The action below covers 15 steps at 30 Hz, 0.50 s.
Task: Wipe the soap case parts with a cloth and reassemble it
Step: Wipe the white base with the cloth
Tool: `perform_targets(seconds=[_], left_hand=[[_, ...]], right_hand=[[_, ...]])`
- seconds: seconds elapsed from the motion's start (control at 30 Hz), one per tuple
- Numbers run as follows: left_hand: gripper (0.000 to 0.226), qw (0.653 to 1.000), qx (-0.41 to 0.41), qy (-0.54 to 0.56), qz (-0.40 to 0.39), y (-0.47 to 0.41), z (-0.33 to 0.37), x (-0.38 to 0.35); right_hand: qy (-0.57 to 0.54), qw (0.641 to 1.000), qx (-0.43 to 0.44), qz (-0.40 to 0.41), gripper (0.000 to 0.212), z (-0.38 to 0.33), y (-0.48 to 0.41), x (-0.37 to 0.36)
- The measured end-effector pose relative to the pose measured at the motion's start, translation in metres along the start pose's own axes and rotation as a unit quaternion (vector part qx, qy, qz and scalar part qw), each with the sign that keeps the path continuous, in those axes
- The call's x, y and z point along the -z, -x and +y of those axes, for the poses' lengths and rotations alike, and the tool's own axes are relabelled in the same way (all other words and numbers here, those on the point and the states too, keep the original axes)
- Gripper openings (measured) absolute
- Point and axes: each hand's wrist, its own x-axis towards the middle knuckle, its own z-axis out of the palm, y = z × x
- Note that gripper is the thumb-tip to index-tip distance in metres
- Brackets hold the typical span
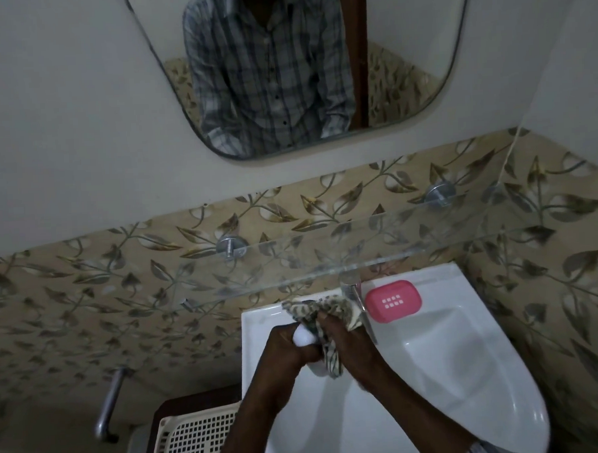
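Note:
Over the white sink [468,373], my left hand [289,346] grips a white soap case part [304,336]; only a rounded bit of it shows between my fingers. My right hand [343,340] holds a patterned checked cloth [315,311] bunched against that white part. One end of the cloth hangs down between my hands. A pink soap case part [393,301] with small slots lies on the sink's back ledge, to the right of the tap [353,292], apart from both hands.
A glass shelf [326,256] on metal brackets juts out above the sink's back edge. A mirror [284,73] hangs higher up. A cream lattice basket [194,439] stands left of the sink, with a metal pipe [108,409] on the leaf-patterned tile wall.

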Motion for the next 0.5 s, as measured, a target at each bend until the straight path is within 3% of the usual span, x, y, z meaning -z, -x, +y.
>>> perform_targets(seconds=[0.13,0.27,0.37,0.5], left_hand=[[0.039,0.997,-0.012,0.054,0.053,0.007,-0.015,-0.007],[0.036,0.998,-0.003,0.055,0.029,0.005,-0.017,-0.004],[0.039,0.995,-0.018,0.078,0.058,0.007,-0.015,-0.009],[0.041,0.984,-0.037,0.113,0.133,0.013,-0.028,-0.034]], right_hand=[[-0.027,0.994,-0.095,0.041,0.025,0.005,0.001,0.006],[0.057,0.998,-0.004,-0.024,0.043,0.009,0.008,-0.002],[-0.053,0.994,-0.081,0.042,0.022,0.009,0.005,0.008],[-0.151,0.970,-0.160,0.103,0.032,0.011,0.001,0.003]])
